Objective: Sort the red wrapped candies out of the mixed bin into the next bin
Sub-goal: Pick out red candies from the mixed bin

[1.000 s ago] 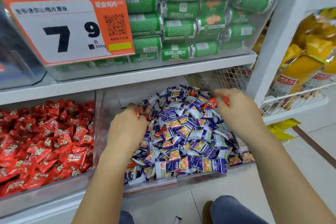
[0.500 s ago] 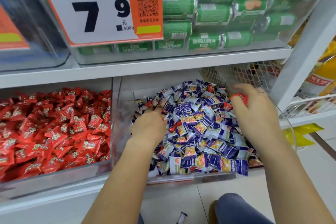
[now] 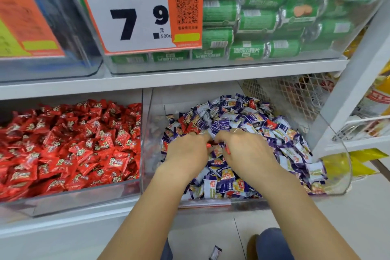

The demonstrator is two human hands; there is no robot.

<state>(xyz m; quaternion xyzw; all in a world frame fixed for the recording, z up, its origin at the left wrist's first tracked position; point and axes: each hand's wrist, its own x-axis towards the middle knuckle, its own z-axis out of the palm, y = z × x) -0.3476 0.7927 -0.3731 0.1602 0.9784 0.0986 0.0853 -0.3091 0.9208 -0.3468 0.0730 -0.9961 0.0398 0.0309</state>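
The clear mixed bin (image 3: 344, 177) holds a heap of purple-and-white wrapped candies (image 3: 236, 183) with a few red wrapped candies (image 3: 186, 123) among them, mostly toward the back. My left hand (image 3: 185, 153) and my right hand (image 3: 248, 151) are down on the middle of the heap, fingertips almost meeting. Both have curled fingers. A red candy (image 3: 209, 145) shows at my left fingertips, and another red wrapper (image 3: 227, 150) peeks from under my right thumb. To the left stands the neighbouring clear bin (image 3: 84, 197), full of red candies (image 3: 69, 145).
A white shelf board (image 3: 168, 79) runs close above both bins, carrying a bin of green rolls (image 3: 263, 21) with an orange price tag (image 3: 139, 12). A wire mesh basket (image 3: 295, 93) and white upright (image 3: 346, 93) stand to the right. One candy (image 3: 215, 252) lies on the floor by my knee (image 3: 272, 243).
My right hand has come from the bin's back right to the middle with its red candy. My left hand shifted right to meet it. The camera has panned left and closer.
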